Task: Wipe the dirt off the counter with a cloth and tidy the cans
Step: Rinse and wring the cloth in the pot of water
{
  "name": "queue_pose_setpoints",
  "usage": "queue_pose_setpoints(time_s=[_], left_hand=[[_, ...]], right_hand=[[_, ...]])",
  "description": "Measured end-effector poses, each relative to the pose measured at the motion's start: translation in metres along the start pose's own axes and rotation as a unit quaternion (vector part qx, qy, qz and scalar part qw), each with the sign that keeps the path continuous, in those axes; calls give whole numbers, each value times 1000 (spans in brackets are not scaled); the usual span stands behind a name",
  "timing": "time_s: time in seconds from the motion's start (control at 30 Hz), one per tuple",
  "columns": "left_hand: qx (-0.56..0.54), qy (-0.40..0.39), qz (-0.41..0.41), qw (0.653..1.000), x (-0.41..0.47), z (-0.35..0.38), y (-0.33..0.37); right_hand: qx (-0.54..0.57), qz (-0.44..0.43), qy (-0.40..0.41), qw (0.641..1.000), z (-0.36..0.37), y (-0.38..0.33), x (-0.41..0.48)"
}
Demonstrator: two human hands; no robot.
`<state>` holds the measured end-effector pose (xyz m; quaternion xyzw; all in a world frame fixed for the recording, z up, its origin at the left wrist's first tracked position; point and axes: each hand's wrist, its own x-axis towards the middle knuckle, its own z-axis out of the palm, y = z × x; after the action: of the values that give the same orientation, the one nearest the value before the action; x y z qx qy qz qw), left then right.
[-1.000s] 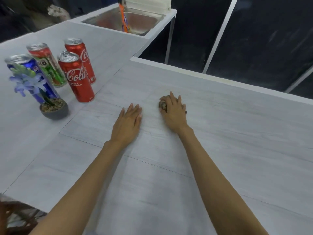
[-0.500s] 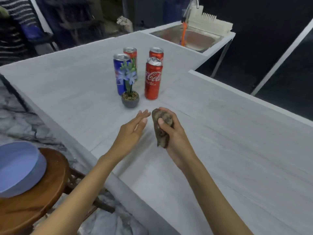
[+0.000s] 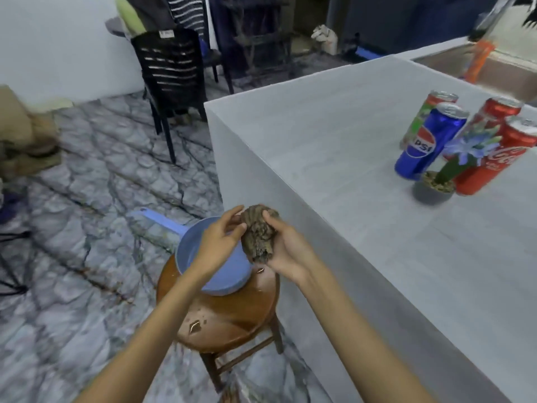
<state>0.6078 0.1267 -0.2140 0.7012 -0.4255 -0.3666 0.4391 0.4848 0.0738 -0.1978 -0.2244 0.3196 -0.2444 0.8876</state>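
A: Both hands hold the brown cloth above the blue basin on the wooden stool. The right hand cups it, the left hand pinches its top.

B: And the risk?

A: If dirt falls beside the basin, it lands on the stool or the floor. The cans stand together on the counter, touching the small plant pot; a careless reach could tip them.

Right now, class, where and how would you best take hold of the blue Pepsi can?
Probably wrap its smooth middle, coming from the open counter side on its left. The Pepsi can stands upright, with a potted flower and red Coca-Cola cans crowding its right.
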Motion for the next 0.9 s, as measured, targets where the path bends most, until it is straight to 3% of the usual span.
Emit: queue_pose_setpoints(time_s=[0.27, 0.57, 0.73, 0.9], left_hand=[[126, -110, -93, 982, 17, -43, -80], [153, -102, -193, 964, 50, -32, -103], [225, -119, -194, 947, 58, -26, -114], [267, -51, -209, 939, 65, -22, -122]], right_hand=[[-172, 149, 130, 965, 12, 68, 87], [-284, 202, 194, 917, -2, 87, 118], [-516, 158, 190, 820, -10, 87, 127], [-700, 132, 141, 688, -16, 89, 130]])
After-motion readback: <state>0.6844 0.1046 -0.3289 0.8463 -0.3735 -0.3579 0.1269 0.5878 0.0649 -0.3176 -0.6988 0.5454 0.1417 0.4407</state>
